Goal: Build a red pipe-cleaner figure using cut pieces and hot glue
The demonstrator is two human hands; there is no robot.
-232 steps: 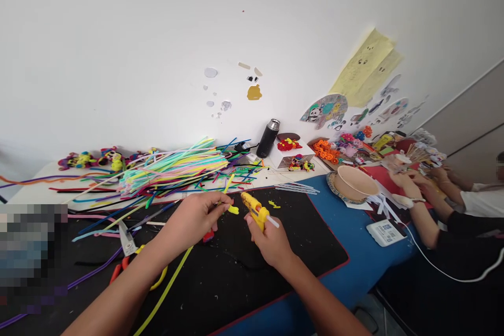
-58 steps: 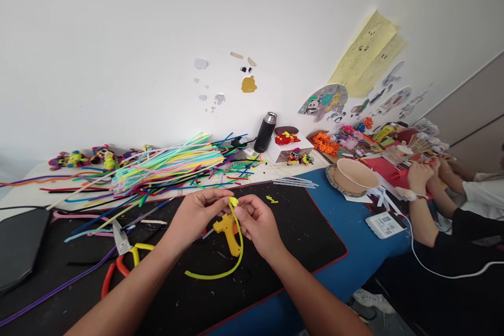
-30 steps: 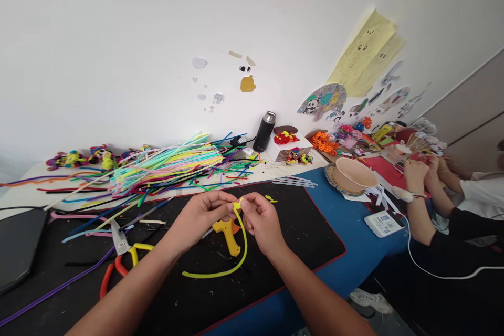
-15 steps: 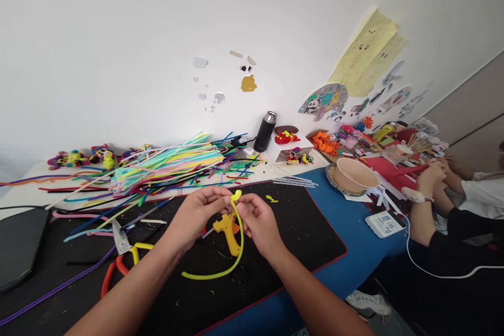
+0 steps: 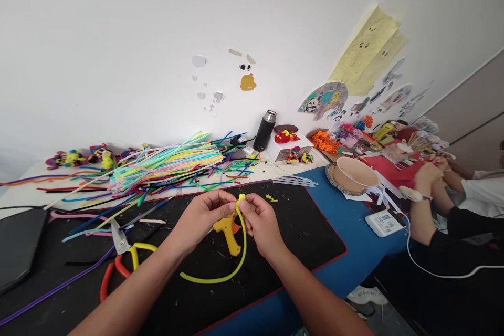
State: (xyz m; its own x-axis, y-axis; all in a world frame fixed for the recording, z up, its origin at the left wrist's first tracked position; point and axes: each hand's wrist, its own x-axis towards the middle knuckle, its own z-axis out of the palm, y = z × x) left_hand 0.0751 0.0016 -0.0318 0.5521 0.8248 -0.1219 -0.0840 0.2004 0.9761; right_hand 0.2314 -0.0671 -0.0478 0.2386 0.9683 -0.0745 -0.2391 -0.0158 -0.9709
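Note:
A yellow pipe cleaner [image 5: 243, 252] is pinched at its bunched upper end between my two hands. My left hand [image 5: 207, 215] grips that end from the left, thumb and fingers pressed together. From the right, my right hand [image 5: 258, 220] pinches the same end. The long tail hangs down and curves left over the black mat [image 5: 299, 231]. Just below my fingers lies a yellow glue gun [image 5: 228, 236], partly hidden by my hands. Pliers [image 5: 123, 254] with red and yellow handles rest left of my left forearm.
A heap of coloured pipe cleaners [image 5: 165, 165] lies along the wall, beside a black bottle [image 5: 264, 131]. To the right are clear glue sticks [image 5: 295, 181], a round bowl [image 5: 356, 174] and a white device [image 5: 385, 223] with a cable. Another person's hands [image 5: 431, 170] work at the far right.
The bunched yellow end has turned and shifted slightly right between my fingers. My left fingers have closed in nearer to my right hand. The tail has swung a little.

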